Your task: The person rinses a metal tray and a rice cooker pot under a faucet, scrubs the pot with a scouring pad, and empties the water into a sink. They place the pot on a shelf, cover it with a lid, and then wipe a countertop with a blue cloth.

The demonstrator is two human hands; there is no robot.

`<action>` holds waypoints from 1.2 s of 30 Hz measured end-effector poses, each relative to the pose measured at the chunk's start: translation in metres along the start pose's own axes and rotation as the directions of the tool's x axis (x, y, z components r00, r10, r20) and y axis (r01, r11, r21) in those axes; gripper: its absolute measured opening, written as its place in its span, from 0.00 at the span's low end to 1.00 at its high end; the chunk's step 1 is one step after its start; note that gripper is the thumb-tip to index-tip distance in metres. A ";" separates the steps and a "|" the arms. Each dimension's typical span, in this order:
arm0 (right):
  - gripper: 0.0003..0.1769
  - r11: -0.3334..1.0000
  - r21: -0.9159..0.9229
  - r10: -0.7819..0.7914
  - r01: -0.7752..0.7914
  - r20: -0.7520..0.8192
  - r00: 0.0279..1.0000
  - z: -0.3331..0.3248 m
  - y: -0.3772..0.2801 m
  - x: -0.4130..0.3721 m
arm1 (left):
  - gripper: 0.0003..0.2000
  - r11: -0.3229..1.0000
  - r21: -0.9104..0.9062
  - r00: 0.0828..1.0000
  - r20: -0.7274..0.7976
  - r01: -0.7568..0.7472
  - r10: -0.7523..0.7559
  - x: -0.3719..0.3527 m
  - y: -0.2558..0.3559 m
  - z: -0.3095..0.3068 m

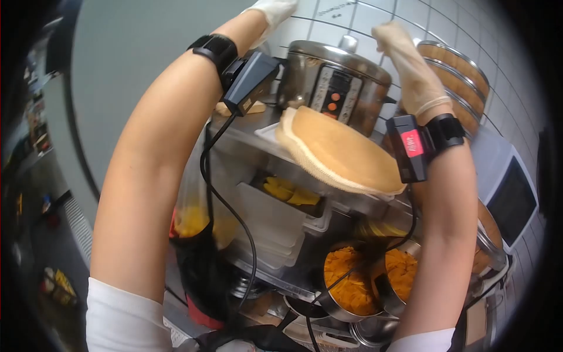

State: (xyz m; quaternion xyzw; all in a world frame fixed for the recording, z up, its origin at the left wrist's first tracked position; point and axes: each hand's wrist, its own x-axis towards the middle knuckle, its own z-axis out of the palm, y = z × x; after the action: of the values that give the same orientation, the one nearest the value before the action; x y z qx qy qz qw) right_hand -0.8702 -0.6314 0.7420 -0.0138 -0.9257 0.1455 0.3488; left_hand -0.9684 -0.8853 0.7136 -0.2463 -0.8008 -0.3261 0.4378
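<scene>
Pale-gloved left hand [274, 10] and right hand [410, 67] are up beside the steel cooker [334, 82]; grip of either unclear.

The picture's top edge is cutting off the fingers of my left hand [272, 10], leaving its grip unseen. My right hand [410, 70] is showing only its back and hiding part of the stacked steamers [463, 76]. Clutter [35, 129] at far left is blurring into darkness.

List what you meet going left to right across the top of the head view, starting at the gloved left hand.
left hand → steel cooker → right hand → stacked bamboo steamers → white appliance with a dark window
</scene>
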 end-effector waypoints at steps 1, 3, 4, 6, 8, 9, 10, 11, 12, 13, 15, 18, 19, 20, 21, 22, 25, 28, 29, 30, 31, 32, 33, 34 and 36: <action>0.16 0.891 0.417 -0.263 0.177 0.157 0.952 -0.013 -0.002 -0.012 | 0.21 0.994 -0.021 0.992 -0.069 -0.105 0.103 0.003 0.001 -0.007; 0.16 0.574 0.787 -0.568 0.225 0.185 0.802 -0.007 -0.030 -0.021 | 0.16 0.947 -0.035 0.930 -0.203 -0.319 0.306 0.003 0.007 -0.028; 0.16 0.724 0.618 -0.382 0.305 -0.007 0.924 0.008 -0.065 -0.028 | 0.16 0.953 -0.002 0.932 -0.208 -0.303 0.296 -0.006 0.015 -0.045; 0.17 0.833 0.451 -0.231 0.321 -0.243 0.942 0.022 -0.104 -0.036 | 0.20 0.936 -0.125 0.944 -0.083 -0.329 0.320 -0.043 0.038 -0.083; 0.11 0.495 0.800 -0.303 0.339 -0.207 0.930 0.032 -0.128 -0.049 | 0.20 0.876 -0.372 0.948 -0.036 -0.305 0.315 -0.077 0.044 -0.111; 0.14 0.393 0.873 -0.369 0.287 -0.137 0.919 0.037 -0.137 -0.046 | 0.20 0.895 -0.377 0.969 -0.039 -0.239 0.242 -0.109 0.055 -0.130; 0.14 0.367 0.885 -0.391 0.286 -0.132 0.911 0.038 -0.157 -0.070 | 0.18 0.860 -0.452 0.962 0.013 -0.236 0.271 -0.141 0.060 -0.153; 0.14 0.280 0.917 -0.384 0.283 -0.163 0.909 0.035 -0.174 -0.116 | 0.17 0.843 -0.488 0.963 0.014 -0.227 0.268 -0.152 0.052 -0.164; 0.14 0.200 0.939 -0.367 0.279 -0.192 0.910 0.034 -0.183 -0.154 | 0.19 0.905 -0.400 0.984 0.037 -0.147 0.176 -0.180 0.063 -0.184; 0.15 0.118 0.942 -0.405 0.315 -0.244 0.881 0.040 -0.191 -0.174 | 0.21 0.949 -0.309 0.995 0.052 -0.065 0.085 -0.213 0.076 -0.205; 0.14 0.060 0.940 -0.426 0.335 -0.279 0.861 0.057 -0.199 -0.220 | 0.18 0.931 -0.355 0.997 -0.032 -0.081 0.075 -0.263 0.052 -0.232; 0.14 0.017 0.987 -0.520 0.157 -0.125 0.845 0.095 -0.214 -0.320 | 0.10 0.980 -0.177 0.996 -0.017 0.088 -0.093 -0.379 0.047 -0.302; 0.14 0.051 0.992 -0.524 0.112 -0.069 0.849 0.121 -0.211 -0.352 | 0.10 0.969 -0.130 0.978 0.011 0.209 -0.209 -0.419 0.047 -0.330; 0.15 0.121 0.982 -0.640 0.144 -0.033 0.768 0.142 -0.202 -0.379 | 0.10 0.907 -0.199 0.929 0.081 0.371 -0.362 -0.461 0.041 -0.358; 0.15 0.052 0.990 -0.699 0.128 -0.056 0.713 0.161 -0.207 -0.413 | 0.10 0.872 -0.193 0.893 0.107 0.449 -0.436 -0.503 0.032 -0.388; 0.15 0.111 0.991 -0.770 0.071 0.041 0.637 0.201 -0.196 -0.433 | 0.10 0.782 -0.183 0.803 0.125 0.596 -0.583 -0.542 0.036 -0.421; 0.26 0.386 0.851 -0.668 -0.356 0.524 0.529 0.204 -0.233 -0.522 | 0.11 0.601 -0.299 0.590 -0.137 0.741 -0.796 -0.667 0.033 -0.509; 0.22 0.421 0.777 -0.644 -0.467 0.619 0.450 0.247 -0.267 -0.572 | 0.11 0.483 -0.374 0.211 -0.575 0.792 -0.791 -0.773 0.064 -0.583; 0.21 0.430 0.767 -0.649 -0.476 0.629 0.427 0.254 -0.287 -0.583 | 0.11 0.468 -0.373 0.120 -0.666 0.801 -0.736 -0.807 0.080 -0.602; 0.20 0.445 0.751 -0.647 -0.487 0.646 0.405 0.267 -0.322 -0.595 | 0.10 0.449 -0.377 0.028 -0.739 0.810 -0.673 -0.843 0.082 -0.626; 0.20 0.440 0.752 -0.675 -0.491 0.637 0.372 0.276 -0.345 -0.604 | 0.09 0.439 -0.399 -0.057 -0.789 0.805 -0.612 -0.874 0.099 -0.640; 0.21 0.459 0.740 -0.717 -0.492 0.635 0.287 0.288 -0.366 -0.610 | 0.08 0.433 -0.418 -0.134 -0.824 0.799 -0.550 -0.899 0.118 -0.648; 0.22 0.483 0.724 -0.741 -0.493 0.637 0.210 0.302 -0.384 -0.612 | 0.08 0.433 -0.412 -0.192 -0.864 0.802 -0.465 -0.918 0.135 -0.654; 0.22 0.385 0.807 -0.840 -0.448 0.507 0.193 0.333 -0.406 -0.615 | 0.07 0.434 -0.409 -0.242 -0.888 0.803 -0.390 -0.933 0.148 -0.658; 0.19 0.308 0.851 -0.900 -0.425 0.406 0.161 0.372 -0.438 -0.625 | 0.07 0.379 -0.348 -0.283 -0.934 0.858 -0.217 -0.950 0.170 -0.660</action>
State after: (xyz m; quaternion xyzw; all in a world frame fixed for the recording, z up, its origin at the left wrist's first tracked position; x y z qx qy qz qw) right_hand -0.6055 -1.2268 0.1977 0.4772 -0.6295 0.5121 -0.3372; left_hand -0.0251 -1.3622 0.2134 0.5802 -0.3640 -0.3449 0.6419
